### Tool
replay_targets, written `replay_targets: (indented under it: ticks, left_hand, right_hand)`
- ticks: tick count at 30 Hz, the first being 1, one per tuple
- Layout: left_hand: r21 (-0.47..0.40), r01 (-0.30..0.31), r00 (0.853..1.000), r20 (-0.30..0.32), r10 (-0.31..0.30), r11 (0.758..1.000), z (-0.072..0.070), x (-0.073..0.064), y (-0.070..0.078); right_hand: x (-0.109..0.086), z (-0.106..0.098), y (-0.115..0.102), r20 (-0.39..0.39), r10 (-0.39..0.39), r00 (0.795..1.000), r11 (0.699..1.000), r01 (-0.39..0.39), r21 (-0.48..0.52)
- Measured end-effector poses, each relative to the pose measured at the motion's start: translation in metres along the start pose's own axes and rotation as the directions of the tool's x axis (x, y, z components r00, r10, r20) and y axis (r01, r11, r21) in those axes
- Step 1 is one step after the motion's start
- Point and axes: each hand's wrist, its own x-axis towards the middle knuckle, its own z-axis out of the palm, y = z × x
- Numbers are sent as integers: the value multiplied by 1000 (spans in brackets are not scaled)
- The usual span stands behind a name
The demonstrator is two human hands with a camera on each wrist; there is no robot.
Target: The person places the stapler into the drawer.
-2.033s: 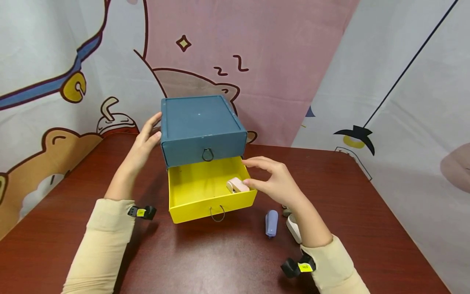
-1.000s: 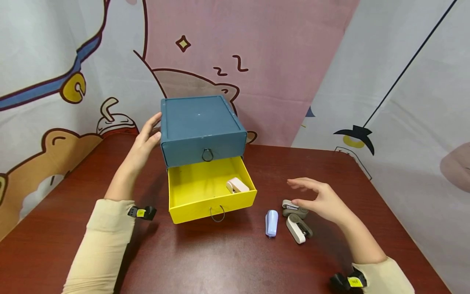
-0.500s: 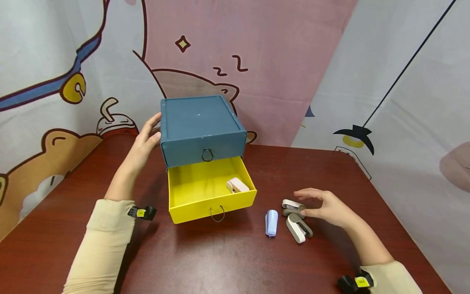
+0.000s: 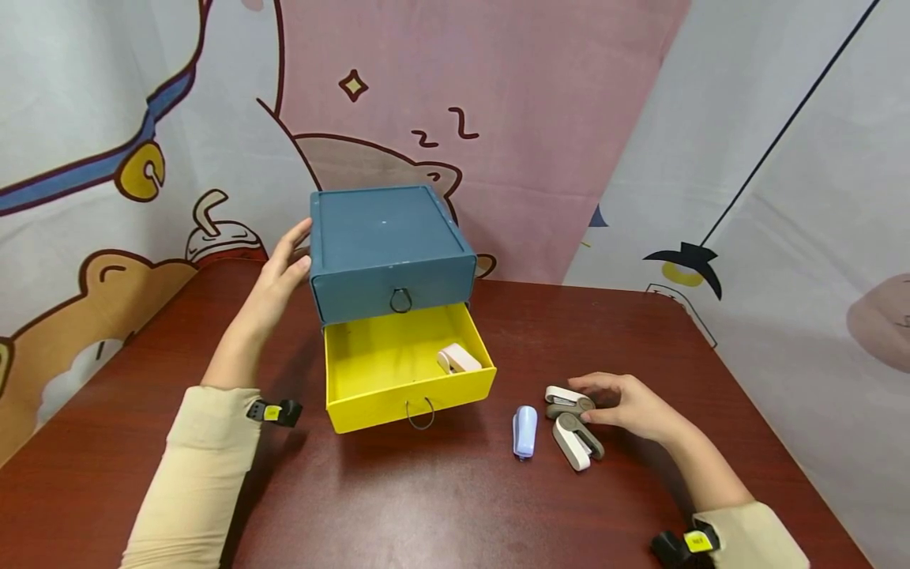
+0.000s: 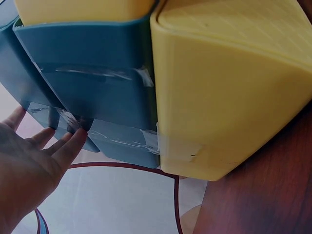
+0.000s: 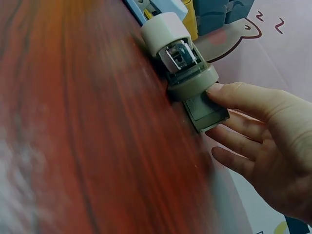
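Note:
My left hand [image 4: 273, 284] rests its fingertips against the left side of the blue drawer box [image 4: 391, 229]; in the left wrist view the fingers [image 5: 70, 148] touch its taped wall. Below the box, a yellow drawer [image 4: 384, 356] stands pulled out with a pale pink stapler [image 4: 464, 359] in its right front corner. At the right, my right hand [image 4: 636, 407] pinches a grey and white stapler [image 4: 565, 398] between thumb and fingers. Another grey and white stapler [image 4: 572, 442] lies just in front of it. A light blue stapler [image 4: 524, 431] lies to their left.
Everything stands on a dark red-brown wooden table [image 4: 426, 506]. A cartoon-printed cloth [image 4: 540, 142] hangs behind it. The closed blue drawer has a ring pull [image 4: 401, 300], and the yellow one has a wire pull [image 4: 420, 415].
My right hand has left the pink stapler in the yellow drawer, moved right and come down onto the rear grey and white stapler. The left hand stays at the box.

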Motion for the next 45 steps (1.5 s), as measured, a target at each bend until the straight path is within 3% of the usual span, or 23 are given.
replay_targets:
  ticks: [10,22,36,45]
  left_hand:
    - [-10,-3,1000,4,3,1000,0,0,-1]
    - [-7,0,1000,0,0,1000,1,0,-1]
    - [-15,1,1000,2,-1,1000,0,0,0]
    - [-10,0,1000,-3,0,1000,0,0,0]
  right_hand:
    - [1,5,1,-5,-50,999,998,50,39]
    - [1,3,-1,-99,-74,992,995,67,-70]
    - [7,0,-33,-228,-113,967,993,103,-56]
    - [18,0,-69,-329,-186,926,982,170,-78]
